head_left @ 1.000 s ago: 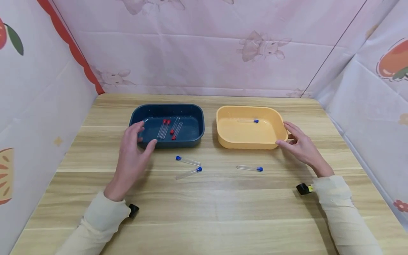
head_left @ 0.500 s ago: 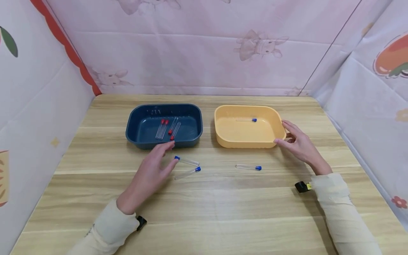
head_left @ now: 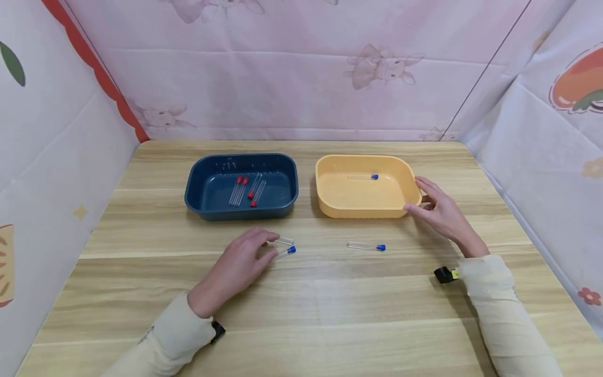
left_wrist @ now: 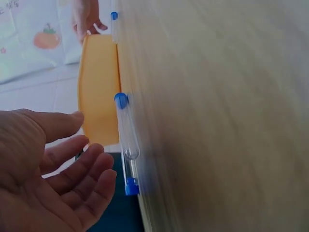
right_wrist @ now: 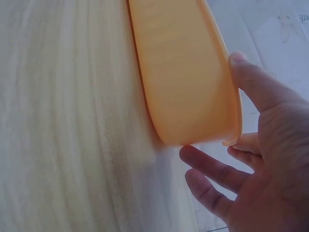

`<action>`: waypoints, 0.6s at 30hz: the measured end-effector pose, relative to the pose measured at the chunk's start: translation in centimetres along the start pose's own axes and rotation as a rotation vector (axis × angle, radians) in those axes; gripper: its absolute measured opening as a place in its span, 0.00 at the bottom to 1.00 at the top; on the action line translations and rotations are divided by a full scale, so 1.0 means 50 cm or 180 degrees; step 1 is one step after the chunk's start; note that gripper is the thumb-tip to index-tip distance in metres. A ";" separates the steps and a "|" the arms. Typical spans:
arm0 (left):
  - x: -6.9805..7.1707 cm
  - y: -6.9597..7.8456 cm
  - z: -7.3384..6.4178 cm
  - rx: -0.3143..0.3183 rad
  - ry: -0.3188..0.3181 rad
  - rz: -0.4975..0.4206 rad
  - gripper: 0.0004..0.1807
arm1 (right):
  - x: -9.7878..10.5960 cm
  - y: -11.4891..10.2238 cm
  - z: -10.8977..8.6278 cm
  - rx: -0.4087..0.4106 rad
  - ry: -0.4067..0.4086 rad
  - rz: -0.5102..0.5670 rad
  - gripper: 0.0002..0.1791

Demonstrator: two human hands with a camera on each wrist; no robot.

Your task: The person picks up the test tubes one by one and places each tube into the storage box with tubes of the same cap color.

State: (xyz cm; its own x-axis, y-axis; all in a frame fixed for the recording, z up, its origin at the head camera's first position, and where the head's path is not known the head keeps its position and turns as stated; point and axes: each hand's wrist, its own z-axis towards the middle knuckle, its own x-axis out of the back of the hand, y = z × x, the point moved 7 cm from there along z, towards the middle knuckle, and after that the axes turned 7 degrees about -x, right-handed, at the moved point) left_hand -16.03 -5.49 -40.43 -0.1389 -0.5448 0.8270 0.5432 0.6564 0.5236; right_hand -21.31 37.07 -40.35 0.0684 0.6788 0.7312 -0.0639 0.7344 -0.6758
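Note:
My left hand (head_left: 237, 264) hovers just above two clear test tubes with blue caps, thumb and fingers apart. The nearer test tube (head_left: 285, 252) points its cap right; the farther test tube (head_left: 284, 241) has its cap hidden behind the fingers. The left wrist view shows a gap between the left fingertips (left_wrist: 108, 181) and both tubes. At the yellow tray (head_left: 367, 213), my right hand (head_left: 443, 215) touches the right end with its thumb on the rim and its other fingers loosely bent. Another blue-capped test tube (head_left: 365, 246) lies on the table before that tray.
A dark blue tray (head_left: 240, 213) stands at the left, holding several red-capped test tubes (head_left: 240, 191). Inside the yellow tray lies a blue-capped test tube (head_left: 363, 177). Wooden tabletop (head_left: 320, 314) extends in front, with a printed cloth wall (head_left: 282, 94) behind.
My left hand has come from the dark blue tray's left front corner, rightward and toward me, to the two blue-capped test tubes. My right hand stays at the yellow tray.

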 end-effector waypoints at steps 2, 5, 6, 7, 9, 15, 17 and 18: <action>-0.008 -0.002 0.003 0.0095 -0.0082 0.0015 0.18 | 0.000 0.000 0.000 0.0002 -0.0002 0.0017 0.43; -0.020 -0.002 0.007 0.0207 -0.0209 0.0026 0.18 | 0.001 -0.001 -0.001 0.0005 0.0010 0.0025 0.43; -0.023 -0.001 0.008 0.0236 -0.0251 0.0027 0.18 | 0.002 -0.001 -0.002 0.0002 0.0015 0.0022 0.43; -0.026 0.000 0.009 0.0252 -0.0284 0.0028 0.18 | 0.002 -0.001 -0.002 0.0003 0.0016 0.0023 0.43; -0.033 0.002 0.012 0.0276 -0.0357 0.0051 0.18 | 0.002 0.000 -0.002 0.0000 0.0018 0.0011 0.42; -0.045 0.007 0.017 0.0294 -0.0526 0.0120 0.16 | 0.001 0.000 -0.001 0.0010 0.0002 0.0025 0.43; -0.049 0.009 0.019 0.0272 -0.0557 0.0138 0.16 | 0.001 0.000 -0.001 0.0021 0.0002 0.0050 0.43; -0.050 0.010 0.020 0.0252 -0.0561 0.0133 0.16 | 0.001 -0.001 -0.001 0.0029 0.0002 0.0061 0.43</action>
State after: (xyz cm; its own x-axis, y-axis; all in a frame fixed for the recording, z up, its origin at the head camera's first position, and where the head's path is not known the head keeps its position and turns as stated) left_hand -16.23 -3.27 -42.03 -0.2642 -0.4209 0.8678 0.4858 0.7192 0.4968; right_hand -21.27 37.08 -40.27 0.0679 0.6928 0.7179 -0.0743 0.7211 -0.6888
